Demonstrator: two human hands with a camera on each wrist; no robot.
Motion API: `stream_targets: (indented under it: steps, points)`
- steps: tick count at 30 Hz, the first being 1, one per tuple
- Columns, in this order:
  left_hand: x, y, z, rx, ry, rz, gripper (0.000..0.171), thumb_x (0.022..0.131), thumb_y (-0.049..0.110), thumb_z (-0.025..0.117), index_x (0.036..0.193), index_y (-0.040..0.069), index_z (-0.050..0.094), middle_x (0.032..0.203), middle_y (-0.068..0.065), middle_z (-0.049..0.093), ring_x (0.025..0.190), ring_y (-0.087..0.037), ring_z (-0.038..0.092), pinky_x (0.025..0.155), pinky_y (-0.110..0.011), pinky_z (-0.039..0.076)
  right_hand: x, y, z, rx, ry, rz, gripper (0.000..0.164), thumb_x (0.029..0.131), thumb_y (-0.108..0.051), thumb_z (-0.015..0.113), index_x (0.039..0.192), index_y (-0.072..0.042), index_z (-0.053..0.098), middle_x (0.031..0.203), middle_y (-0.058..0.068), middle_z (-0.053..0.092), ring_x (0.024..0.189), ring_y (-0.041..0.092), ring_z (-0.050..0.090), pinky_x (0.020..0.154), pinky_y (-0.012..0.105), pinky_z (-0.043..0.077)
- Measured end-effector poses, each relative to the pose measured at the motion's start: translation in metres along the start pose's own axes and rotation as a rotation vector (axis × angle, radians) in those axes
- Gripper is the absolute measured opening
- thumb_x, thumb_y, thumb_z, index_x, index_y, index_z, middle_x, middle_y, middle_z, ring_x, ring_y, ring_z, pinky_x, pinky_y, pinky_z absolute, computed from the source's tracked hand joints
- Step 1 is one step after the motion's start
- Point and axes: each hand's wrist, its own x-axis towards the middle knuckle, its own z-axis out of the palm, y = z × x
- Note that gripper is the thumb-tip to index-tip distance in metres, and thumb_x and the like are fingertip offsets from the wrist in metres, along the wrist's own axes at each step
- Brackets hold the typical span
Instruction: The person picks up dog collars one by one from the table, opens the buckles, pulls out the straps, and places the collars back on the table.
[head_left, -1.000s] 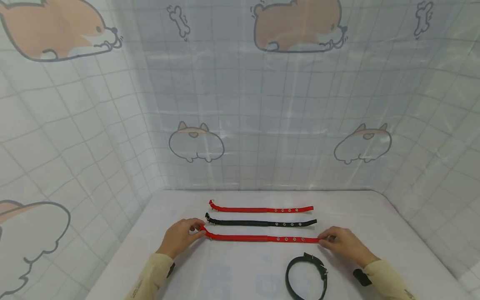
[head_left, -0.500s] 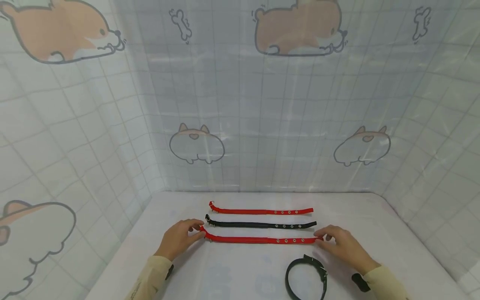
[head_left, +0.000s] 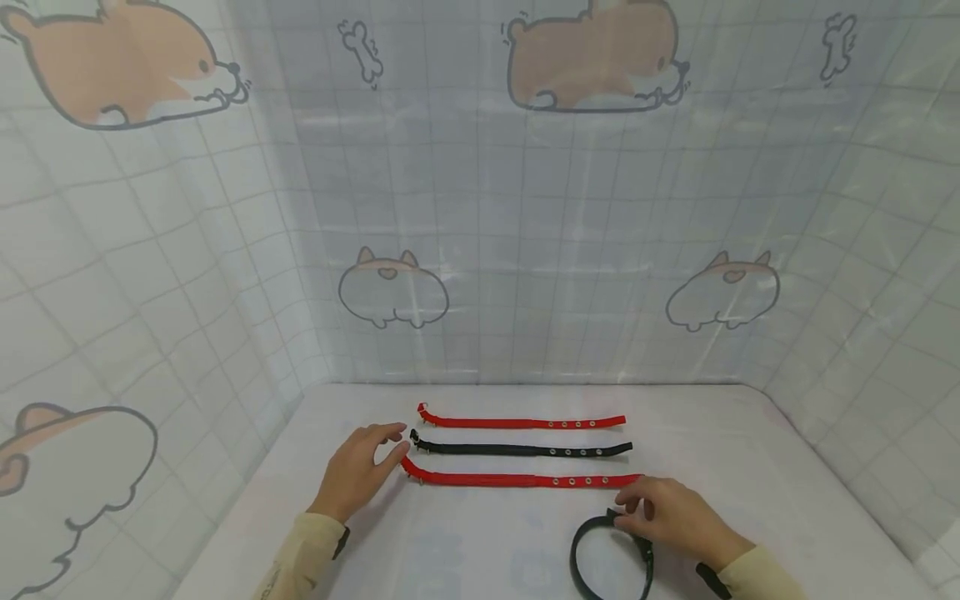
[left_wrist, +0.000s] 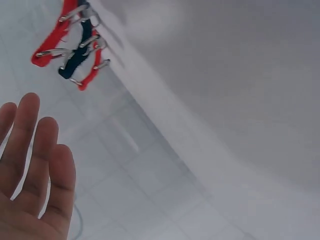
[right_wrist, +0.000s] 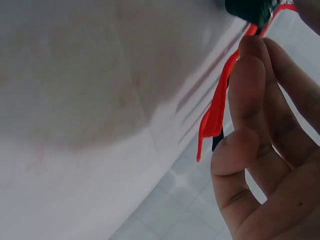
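Observation:
Two red collars, a far one (head_left: 487,422) and a near one (head_left: 487,480), lie straight with a black collar (head_left: 487,449) between them. Each has a buckle end at the left and metal eyelets towards the right. My left hand (head_left: 358,468) is beside the near red collar's buckle end, fingers spread and holding nothing; the left wrist view shows its extended fingers (left_wrist: 42,145) apart from the buckles. My right hand (head_left: 675,517) is over a dark green collar (head_left: 574,554) fastened in a loop and hides part of its buckle. Its fingertips are right at that collar, loosely bent.
The collars lie on a white-covered table (head_left: 465,533). Behind it and at both sides hangs a white grid-patterned curtain (head_left: 555,208) with cartoon dogs and bones. A dark wrist strap (head_left: 712,579) shows at the right sleeve.
My right hand has let go of the near red collar's right end and moved down to the looped collar. My left fingers have come away from the red buckle end and spread wider.

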Motion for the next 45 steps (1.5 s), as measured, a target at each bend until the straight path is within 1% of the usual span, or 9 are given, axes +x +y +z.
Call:
stream_targets:
  steps: [3, 11, 17, 25, 28, 31, 34, 38, 45]
  points:
    - [0.002, 0.006, -0.002, -0.015, 0.019, 0.03, 0.037, 0.093, 0.033, 0.076, 0.127, 0.022, 0.069, 0.106, 0.009, 0.068, 0.099, -0.016, 0.061, 0.08, -0.04, 0.055, 0.002, 0.001, 0.005, -0.007, -0.034, -0.02, 0.023, 0.081, -0.038, 0.085, 0.095, -0.023, 0.076, 0.08, -0.017, 0.062, 0.068, 0.005, 0.05, 0.057, 0.025, 0.046]
    - [0.004, 0.023, -0.006, -0.038, 0.023, 0.094, 0.035, 0.092, 0.031, 0.077, 0.126, 0.023, 0.07, 0.107, 0.012, 0.068, 0.104, -0.014, 0.06, 0.088, -0.042, 0.055, 0.005, 0.005, 0.01, 0.009, -0.055, -0.026, 0.017, 0.082, -0.03, 0.086, 0.093, -0.023, 0.075, 0.078, -0.017, 0.06, 0.068, 0.005, 0.051, 0.058, 0.025, 0.046]
    - [0.004, 0.031, -0.006, -0.055, 0.055, 0.142, 0.033, 0.092, 0.028, 0.078, 0.124, 0.023, 0.071, 0.105, 0.016, 0.068, 0.104, -0.009, 0.059, 0.088, -0.039, 0.055, 0.007, 0.0, 0.005, -0.012, 0.032, -0.086, 0.014, 0.082, -0.024, 0.085, 0.093, -0.026, 0.075, 0.08, -0.02, 0.059, 0.067, 0.001, 0.049, 0.054, 0.024, 0.045]
    - [0.006, 0.046, 0.003, -0.118, 0.032, 0.178, 0.029, 0.094, 0.031, 0.075, 0.122, 0.025, 0.072, 0.108, 0.018, 0.069, 0.104, -0.004, 0.058, 0.088, -0.035, 0.054, 0.015, -0.011, -0.001, -0.024, 0.088, -0.103, 0.015, 0.086, -0.029, 0.082, 0.099, -0.031, 0.076, 0.084, -0.024, 0.061, 0.071, 0.001, 0.051, 0.058, 0.023, 0.046]
    - [0.009, 0.054, 0.009, -0.137, 0.028, 0.19, 0.028, 0.094, 0.031, 0.074, 0.122, 0.026, 0.072, 0.108, 0.018, 0.069, 0.103, -0.003, 0.058, 0.088, -0.034, 0.055, 0.018, -0.016, -0.002, -0.024, 0.134, -0.123, 0.017, 0.086, -0.03, 0.082, 0.101, -0.032, 0.075, 0.086, -0.026, 0.061, 0.075, 0.0, 0.052, 0.064, 0.024, 0.048]
    - [0.012, 0.065, 0.015, -0.157, 0.02, 0.208, 0.028, 0.095, 0.031, 0.074, 0.122, 0.026, 0.071, 0.108, 0.017, 0.069, 0.103, -0.003, 0.059, 0.088, -0.034, 0.055, 0.02, -0.021, -0.002, -0.012, 0.191, -0.172, 0.019, 0.086, -0.03, 0.082, 0.103, -0.035, 0.074, 0.09, -0.027, 0.063, 0.081, 0.0, 0.054, 0.07, 0.027, 0.05]
    - [0.015, 0.079, 0.021, -0.173, 0.007, 0.231, 0.028, 0.095, 0.033, 0.073, 0.122, 0.027, 0.071, 0.108, 0.019, 0.068, 0.104, -0.005, 0.06, 0.089, -0.036, 0.055, 0.022, -0.027, -0.002, 0.005, 0.244, -0.222, 0.023, 0.085, -0.03, 0.084, 0.104, -0.036, 0.073, 0.093, -0.028, 0.064, 0.081, 0.001, 0.055, 0.069, 0.026, 0.049]
    - [0.019, 0.098, 0.03, -0.211, -0.032, 0.261, 0.028, 0.095, 0.035, 0.073, 0.122, 0.027, 0.072, 0.109, 0.019, 0.068, 0.107, -0.005, 0.06, 0.088, -0.035, 0.055, 0.028, -0.036, -0.001, 0.029, 0.296, -0.276, 0.026, 0.084, -0.029, 0.085, 0.105, -0.035, 0.072, 0.095, -0.028, 0.065, 0.078, 0.001, 0.055, 0.065, 0.024, 0.047]
    - [0.021, 0.128, 0.047, -0.253, -0.195, 0.274, 0.037, 0.099, 0.053, 0.06, 0.125, 0.028, 0.071, 0.111, 0.021, 0.068, 0.11, -0.005, 0.059, 0.095, -0.036, 0.052, 0.037, -0.056, -0.001, 0.051, 0.322, -0.305, 0.027, 0.083, -0.029, 0.086, 0.105, -0.034, 0.073, 0.096, -0.027, 0.065, 0.081, 0.004, 0.056, 0.069, 0.025, 0.049]
